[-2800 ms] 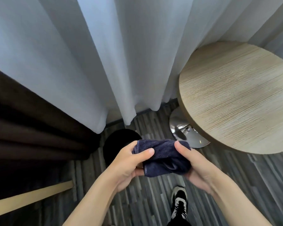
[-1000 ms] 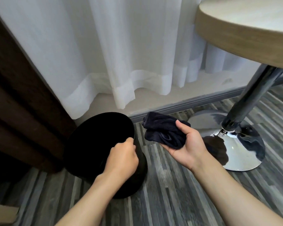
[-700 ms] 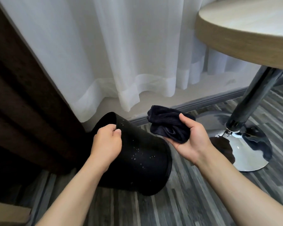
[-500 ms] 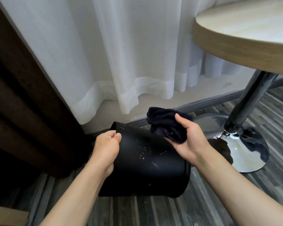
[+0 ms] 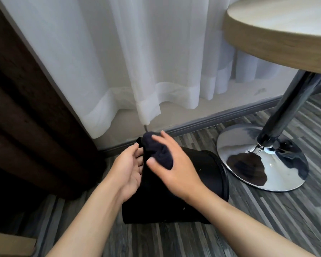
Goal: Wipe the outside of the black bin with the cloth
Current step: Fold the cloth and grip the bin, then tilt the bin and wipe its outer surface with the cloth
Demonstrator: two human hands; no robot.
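The black bin (image 5: 198, 184) lies tipped on its side on the floor, its mouth turned to the left. My left hand (image 5: 128, 167) grips the bin's rim at the left end. My right hand (image 5: 174, 164) presses the dark blue cloth (image 5: 158, 152) flat against the top of the bin's outer wall, near the rim. A few pale specks show on the wall to the right of my hand. The bin's inside is hidden.
A round wooden table (image 5: 278, 32) stands at the right on a chrome pole and chrome base (image 5: 263, 160), close to the bin's bottom end. White sheer curtains (image 5: 137, 62) hang behind, a dark brown curtain (image 5: 26, 108) at the left. Grey striped floor (image 5: 267, 219) lies in front.
The bin was upright, then my left hand tipped it onto its side. My right hand has brought the cloth down from the air onto the bin's outer wall near the rim.
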